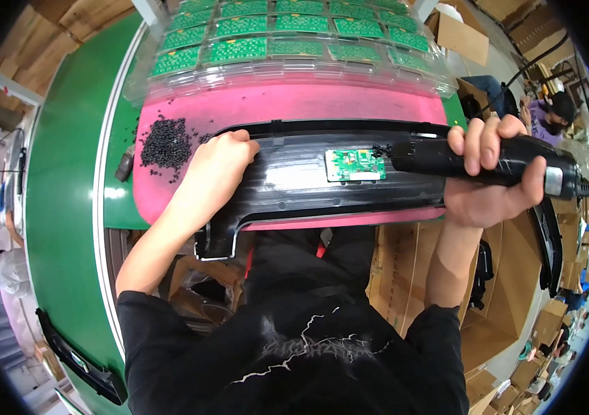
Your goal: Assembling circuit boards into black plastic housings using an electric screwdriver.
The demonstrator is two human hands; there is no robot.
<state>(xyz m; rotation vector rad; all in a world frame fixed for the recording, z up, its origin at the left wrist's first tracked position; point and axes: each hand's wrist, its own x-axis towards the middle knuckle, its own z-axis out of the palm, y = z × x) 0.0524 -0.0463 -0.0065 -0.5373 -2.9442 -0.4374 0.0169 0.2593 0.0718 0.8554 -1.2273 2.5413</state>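
A long black plastic housing (pixel 287 187) lies open side up across the pink mat, its hooked end at the left. Inside it sits a small green circuit board (pixel 357 166). My right hand (pixel 492 173) is wrapped round a black corded power screwdriver (pixel 426 157), held nearly level and pointing left. Several tiny black screws (pixel 382 150) cluster at the tool's tip, over the board's right end. My left hand (pixel 224 162) is closed at the housing's far left edge, and its fingertips are mostly hidden.
Left on the pink mat (pixel 294 100) is a pile of small black screws (pixel 166 143). Clear trays (pixel 274 72) of green boards stand at the back. Another black housing (pixel 80 356) rests on the green table (pixel 66 207). Below right is a cardboard box (pixel 405 270). Other people sit at both sides.
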